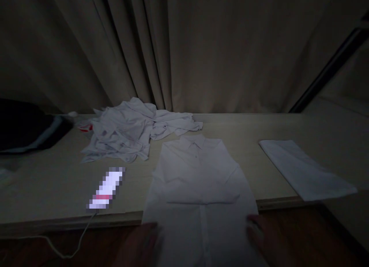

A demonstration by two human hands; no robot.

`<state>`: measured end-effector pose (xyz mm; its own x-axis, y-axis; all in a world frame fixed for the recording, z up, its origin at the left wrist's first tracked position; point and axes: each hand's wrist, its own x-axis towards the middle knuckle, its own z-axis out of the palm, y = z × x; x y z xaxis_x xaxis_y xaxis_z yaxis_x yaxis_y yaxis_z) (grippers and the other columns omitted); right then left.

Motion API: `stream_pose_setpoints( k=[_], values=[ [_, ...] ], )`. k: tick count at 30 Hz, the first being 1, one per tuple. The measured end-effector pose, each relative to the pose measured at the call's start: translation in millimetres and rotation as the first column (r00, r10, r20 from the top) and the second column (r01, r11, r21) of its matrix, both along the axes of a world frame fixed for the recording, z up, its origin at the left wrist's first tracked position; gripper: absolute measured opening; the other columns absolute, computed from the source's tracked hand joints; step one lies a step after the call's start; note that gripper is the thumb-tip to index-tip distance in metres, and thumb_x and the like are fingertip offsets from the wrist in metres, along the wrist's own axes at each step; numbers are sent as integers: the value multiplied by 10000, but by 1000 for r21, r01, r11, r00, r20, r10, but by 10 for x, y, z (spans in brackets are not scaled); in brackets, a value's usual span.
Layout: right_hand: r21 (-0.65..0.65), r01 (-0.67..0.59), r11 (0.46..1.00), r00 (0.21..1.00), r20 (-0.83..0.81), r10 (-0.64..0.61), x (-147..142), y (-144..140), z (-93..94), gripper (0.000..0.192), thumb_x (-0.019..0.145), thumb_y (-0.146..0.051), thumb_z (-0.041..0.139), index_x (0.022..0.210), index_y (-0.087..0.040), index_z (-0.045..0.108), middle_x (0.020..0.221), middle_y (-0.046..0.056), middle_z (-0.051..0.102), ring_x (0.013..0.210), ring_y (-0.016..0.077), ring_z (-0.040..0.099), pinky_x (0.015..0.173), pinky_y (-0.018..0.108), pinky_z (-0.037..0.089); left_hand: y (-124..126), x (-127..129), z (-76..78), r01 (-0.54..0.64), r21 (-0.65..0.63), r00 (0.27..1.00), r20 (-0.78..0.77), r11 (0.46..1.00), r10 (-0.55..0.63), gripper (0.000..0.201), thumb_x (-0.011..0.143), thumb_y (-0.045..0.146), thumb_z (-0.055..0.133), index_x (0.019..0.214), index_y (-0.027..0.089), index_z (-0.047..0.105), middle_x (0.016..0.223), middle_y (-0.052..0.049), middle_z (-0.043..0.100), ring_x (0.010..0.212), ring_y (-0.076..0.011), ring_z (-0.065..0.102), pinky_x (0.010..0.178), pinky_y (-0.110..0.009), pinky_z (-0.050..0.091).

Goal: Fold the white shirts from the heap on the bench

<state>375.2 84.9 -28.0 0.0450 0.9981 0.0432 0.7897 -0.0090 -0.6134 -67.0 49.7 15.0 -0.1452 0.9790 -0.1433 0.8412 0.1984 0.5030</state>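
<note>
A white collared shirt (198,174) lies flat on the table, collar away from me, its sleeves folded in across the front and its lower part hanging over the near edge. My left hand (141,244) rests at the shirt's lower left edge. My right hand (265,240) rests at the lower right edge. Both hands are dim in the low light and touch the hem area; whether the fingers pinch the cloth I cannot tell.
A crumpled pile of white clothes (129,134) lies at the back left. A folded white garment (305,169) lies at the right. A lit phone (106,188) with a cable sits on the table (57,182). A dark object (25,126) is far left; curtains hang behind.
</note>
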Motion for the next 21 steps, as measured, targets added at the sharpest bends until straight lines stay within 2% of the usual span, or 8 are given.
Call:
stream_pose_setpoints(
  k=[2,4,7,10,13,16,19,21],
  values=[
    [63,-66,996,997,-31,68,-257,375,33,380,841,-432,421,1066,-190,609,1125,121,647,1047,236,602,929,396,474,556,131,31,144,93,985,-113,985,-133,341,875,335,415,1104,191,621,1144,-88,673,1069,-223,615,959,-393,476],
    [95,-116,989,993,-6,117,-458,791,86,406,853,-399,415,1137,-161,579,1193,135,614,1116,236,561,993,401,421,1033,301,143,244,140,943,-263,960,-202,413,894,327,380,1219,135,546,1271,-130,596,1193,-227,534,1024,-382,410],
    [-1,-160,987,983,93,159,-612,1178,119,472,831,-402,477,1188,-106,565,1226,168,595,1140,270,544,1006,418,395,1437,528,300,295,25,874,-412,955,-259,469,889,322,406,1306,115,460,1269,-158,586,1183,-256,529,986,-415,410],
    [-136,-139,981,985,86,152,-620,1219,71,546,808,-400,523,1248,-77,525,1262,186,571,1135,279,552,996,411,398,1518,609,305,274,-47,857,-441,961,-266,506,820,305,515,1279,97,482,1121,-178,651,1066,-308,583,885,-454,440],
    [-213,-113,970,993,-10,114,-565,1103,51,588,773,-385,564,1275,-87,496,1270,183,563,1111,261,568,958,380,427,1481,569,220,270,-100,850,-442,958,-286,360,767,289,556,1092,143,611,1055,-156,661,1027,-303,588,845,-426,433],
    [-164,-140,976,990,-38,136,-527,954,131,457,750,-365,581,1137,-123,582,1138,153,624,1042,251,589,925,374,442,1439,526,174,257,-109,857,-434,960,-278,246,757,261,529,965,182,633,1053,-134,639,1011,-282,583,825,-405,415],
    [-61,-273,960,962,-41,271,-519,748,261,329,751,-329,574,1029,-155,600,1043,111,626,991,225,586,893,349,453,1357,531,204,270,-99,869,-403,958,-286,200,760,236,499,925,192,605,1023,-103,633,965,-244,586,817,-380,400],
    [-29,-340,940,940,-39,339,-516,557,329,296,754,-306,572,1022,-180,592,1075,96,608,1022,218,568,897,347,451,1240,548,247,293,-93,878,-369,952,-306,170,784,228,464,899,195,585,927,-71,648,904,-214,595,815,-362,395]
  ],
)
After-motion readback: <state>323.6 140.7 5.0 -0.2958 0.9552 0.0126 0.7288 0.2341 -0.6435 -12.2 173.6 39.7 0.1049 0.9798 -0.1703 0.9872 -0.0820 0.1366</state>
